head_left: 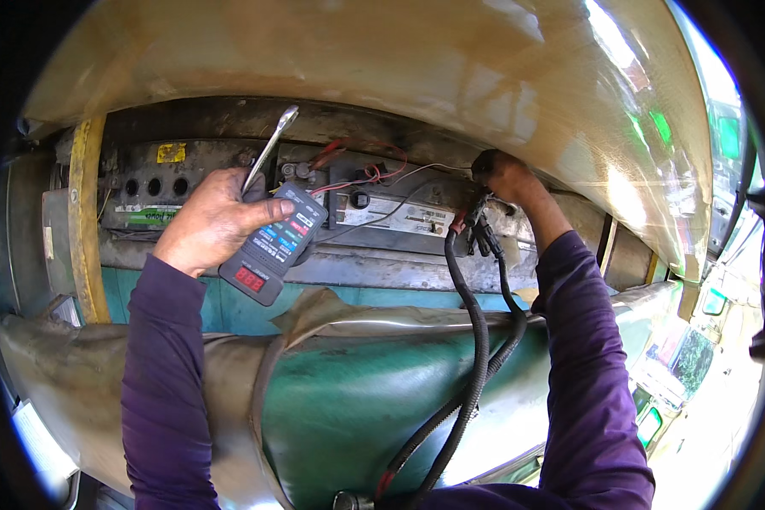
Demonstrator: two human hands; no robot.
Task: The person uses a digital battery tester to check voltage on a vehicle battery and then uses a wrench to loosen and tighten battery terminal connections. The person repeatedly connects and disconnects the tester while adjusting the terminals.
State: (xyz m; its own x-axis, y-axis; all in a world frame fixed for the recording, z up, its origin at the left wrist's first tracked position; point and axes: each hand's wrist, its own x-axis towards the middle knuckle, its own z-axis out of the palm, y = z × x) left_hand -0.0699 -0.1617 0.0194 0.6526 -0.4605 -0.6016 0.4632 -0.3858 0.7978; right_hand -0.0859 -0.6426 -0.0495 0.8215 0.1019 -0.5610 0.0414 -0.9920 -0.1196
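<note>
My left hand (206,217) is closed around a black handheld tester (274,242) with a lit red digital display. A shiny metal wrench (272,146) sticks up from the same grip. My right hand (517,183) reaches to the far right end of a dirty battery (391,214); its fingers are bent, and what they grip is in shadow. Beside that hand, cable clamps (478,223) end two thick black sleeved cables (482,340) that loop down toward me. Thin red and white wires (374,174) run over the battery top.
Another battery (149,183) with round caps sits at the left. A yellow upright bar (85,221) stands beside it. A worn tan panel (314,51) overhangs the compartment. In front lies a green and tan padded cover (357,399). Brightly lit ground shows at the right.
</note>
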